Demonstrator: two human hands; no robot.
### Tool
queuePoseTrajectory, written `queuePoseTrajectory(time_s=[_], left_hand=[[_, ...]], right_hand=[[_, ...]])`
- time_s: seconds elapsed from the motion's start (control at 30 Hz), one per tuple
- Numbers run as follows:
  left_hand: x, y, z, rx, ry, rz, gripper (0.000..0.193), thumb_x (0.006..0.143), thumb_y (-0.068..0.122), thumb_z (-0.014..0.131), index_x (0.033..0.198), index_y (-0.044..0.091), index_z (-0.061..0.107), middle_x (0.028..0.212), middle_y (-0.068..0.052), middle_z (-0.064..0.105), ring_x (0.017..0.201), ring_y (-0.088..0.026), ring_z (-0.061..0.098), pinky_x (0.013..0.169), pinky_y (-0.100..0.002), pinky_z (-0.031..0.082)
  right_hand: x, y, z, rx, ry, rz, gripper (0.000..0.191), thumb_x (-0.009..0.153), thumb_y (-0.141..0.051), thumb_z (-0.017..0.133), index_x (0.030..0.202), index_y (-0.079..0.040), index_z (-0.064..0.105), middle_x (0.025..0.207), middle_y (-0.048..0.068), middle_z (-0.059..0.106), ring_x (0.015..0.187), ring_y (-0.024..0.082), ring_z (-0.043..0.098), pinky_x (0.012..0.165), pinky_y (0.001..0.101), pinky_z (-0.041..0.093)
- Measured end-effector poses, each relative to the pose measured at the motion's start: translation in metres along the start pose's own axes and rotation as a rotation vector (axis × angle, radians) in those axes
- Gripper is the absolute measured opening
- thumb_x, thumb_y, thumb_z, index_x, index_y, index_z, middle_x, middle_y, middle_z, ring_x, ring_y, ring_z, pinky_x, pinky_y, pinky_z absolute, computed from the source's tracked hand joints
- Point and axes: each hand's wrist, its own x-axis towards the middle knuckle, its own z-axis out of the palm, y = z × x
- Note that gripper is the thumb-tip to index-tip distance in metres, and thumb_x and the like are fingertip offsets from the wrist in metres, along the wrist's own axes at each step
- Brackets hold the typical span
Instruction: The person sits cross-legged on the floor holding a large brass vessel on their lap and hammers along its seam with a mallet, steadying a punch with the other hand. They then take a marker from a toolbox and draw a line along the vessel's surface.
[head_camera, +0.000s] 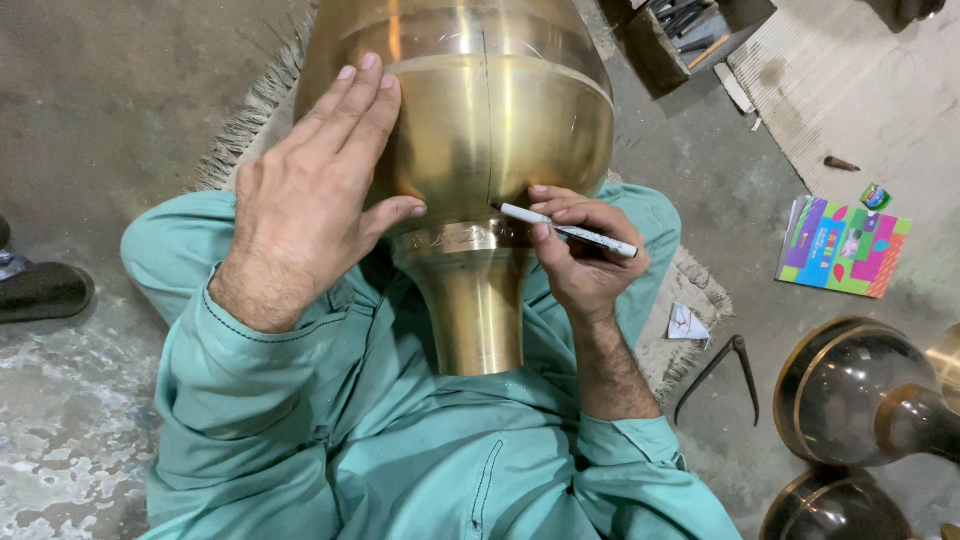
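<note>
My right hand (580, 255) pinches a white marker (568, 230) between thumb and fingers, its dark tip touching the brass vase (480, 130) right where the wide belly narrows into the neck, at the bottom of a thin dark line drawn down the belly. My left hand (315, 185) lies flat and spread on the left side of the belly, fingers together pointing up and away, thumb stretched toward the marker tip. The vase lies on my lap between both hands, its flared neck pointing at me and resting on my green clothes (400, 440). Under it is a fringed mat (255, 105) on the concrete floor (100, 80). To the right of my right forearm lie a scrap of paper (687, 323) and a dark metal caliper (722, 370), and past them two dark round vessels (860, 395). Farther right of the marker hand is a bright multicoloured booklet (842, 245). Well beyond it sits a box of tools (690, 30). Far left of my left hand is a dark shoe (45, 290)
</note>
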Motion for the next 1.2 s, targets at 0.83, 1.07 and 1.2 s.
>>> queuePoseTrajectory(time_s=[0.83,1.07,1.2], left_hand=[[0.0003,0.0013,-0.0019,-0.036,-0.003,-0.011,0.099,0.073,0.039,0.089,0.155,0.007,0.044,0.163,-0.01,0.041,0.146,-0.027,0.046,0.102,-0.043,0.054],[0.0003,0.0015,-0.0013,-0.051,-0.006,-0.017,0.098,0.073,0.038,0.088,0.155,0.007,0.044,0.163,-0.01,0.041,0.146,-0.027,0.045,0.102,-0.043,0.053],[0.0007,0.0011,-0.0006,-0.036,-0.007,-0.014,0.098,0.074,0.038,0.088,0.155,0.007,0.044,0.163,-0.01,0.041,0.147,-0.027,0.045,0.102,-0.044,0.053]], right_hand=[[-0.0022,-0.0001,0.0007,-0.009,-0.007,0.004,0.014,0.094,0.007,0.074,0.103,0.003,0.063,0.1,0.016,0.072,0.107,0.03,0.073,0.106,0.0508,0.059],[0.0011,-0.0014,-0.0005,-0.079,-0.044,-0.038,0.014,0.091,0.008,0.073,0.1,0.003,0.063,0.096,0.016,0.072,0.102,0.03,0.075,0.107,0.0524,0.06],[0.0016,-0.0008,-0.0014,-0.11,-0.056,-0.058,0.014,0.091,0.009,0.073,0.099,0.004,0.064,0.095,0.016,0.072,0.1,0.029,0.075,0.103,0.051,0.061]])
